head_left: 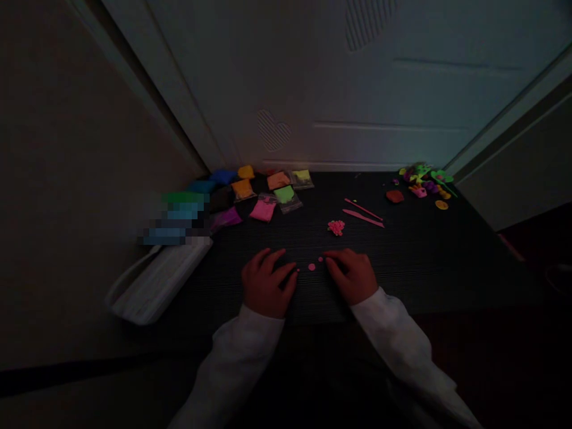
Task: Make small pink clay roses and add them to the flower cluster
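My left hand [267, 283] rests low over the dark table with its fingers spread; a tiny pink bit [298, 270] lies at its thumb and index fingertips. Between my hands, a flat pink clay disc [311, 267] sits on the tabletop. Beside it is a smaller pink disc [320, 259], close to the fingertips of my right hand [352, 275]. That hand has its index finger stretched out and its thumb slightly apart below; nothing shows in its grasp. Farther back is a textured pink clay piece [336, 227], flower-like in form.
Bags of coloured clay [263, 208] cover the back left, beside a whitish long case [163, 283] with a strap. Two pink modelling tools [363, 218] lie right of the middle. A red lump [394, 196] and colourful clay shapes [431, 186] are at the back right, before a white door [357, 95].
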Demonstrator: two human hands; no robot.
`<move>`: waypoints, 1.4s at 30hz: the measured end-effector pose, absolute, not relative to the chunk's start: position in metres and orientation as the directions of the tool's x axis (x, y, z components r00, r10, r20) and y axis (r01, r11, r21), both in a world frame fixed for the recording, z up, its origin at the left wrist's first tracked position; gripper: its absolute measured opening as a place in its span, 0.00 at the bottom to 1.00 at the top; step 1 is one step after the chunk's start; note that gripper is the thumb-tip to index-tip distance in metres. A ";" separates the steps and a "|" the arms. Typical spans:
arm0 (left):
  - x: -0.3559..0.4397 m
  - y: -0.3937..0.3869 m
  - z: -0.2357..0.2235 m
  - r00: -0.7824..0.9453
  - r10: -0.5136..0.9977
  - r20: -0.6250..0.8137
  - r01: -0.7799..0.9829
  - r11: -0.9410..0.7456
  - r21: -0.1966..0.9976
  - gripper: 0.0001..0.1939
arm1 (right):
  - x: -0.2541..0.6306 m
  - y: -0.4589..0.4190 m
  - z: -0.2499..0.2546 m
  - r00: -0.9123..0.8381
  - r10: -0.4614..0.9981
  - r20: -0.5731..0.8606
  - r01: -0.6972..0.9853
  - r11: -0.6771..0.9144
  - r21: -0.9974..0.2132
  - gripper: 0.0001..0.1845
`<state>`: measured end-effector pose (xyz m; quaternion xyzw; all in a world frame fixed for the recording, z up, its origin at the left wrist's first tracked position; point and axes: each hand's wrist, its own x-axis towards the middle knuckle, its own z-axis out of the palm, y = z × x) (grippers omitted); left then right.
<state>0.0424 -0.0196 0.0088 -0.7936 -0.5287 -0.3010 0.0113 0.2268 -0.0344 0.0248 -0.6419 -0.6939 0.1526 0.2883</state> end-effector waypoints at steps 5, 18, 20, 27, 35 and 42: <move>0.046 -0.021 0.011 0.261 0.834 0.486 0.849 -0.438 0.296 0.07 | 0.228 -0.035 0.025 -0.001 0.978 0.210 0.790 0.129 -0.599 0.11; 0.050 -0.019 0.009 0.245 0.838 0.487 0.834 -0.438 0.335 0.05 | 0.229 -0.034 0.024 0.008 0.976 0.218 0.781 0.130 -0.611 0.11; 0.050 -0.020 0.012 0.247 0.839 0.484 0.827 -0.443 0.345 0.05 | 0.229 -0.034 0.024 0.006 0.974 0.226 0.778 0.137 -0.613 0.11; 0.050 -0.020 0.014 0.232 0.833 0.503 0.808 -0.453 0.377 0.04 | 0.229 -0.036 0.024 0.006 0.970 0.241 0.766 0.151 -0.625 0.11; 0.060 -0.025 0.019 0.234 0.812 0.534 0.754 -0.499 0.428 0.04 | 0.229 -0.038 0.027 -0.006 0.962 0.274 0.714 0.196 -0.672 0.08; 0.085 -0.031 0.022 0.229 0.804 0.548 0.685 -0.533 0.496 0.05 | 0.231 -0.042 0.030 -0.135 0.951 0.277 0.634 0.298 -0.714 0.08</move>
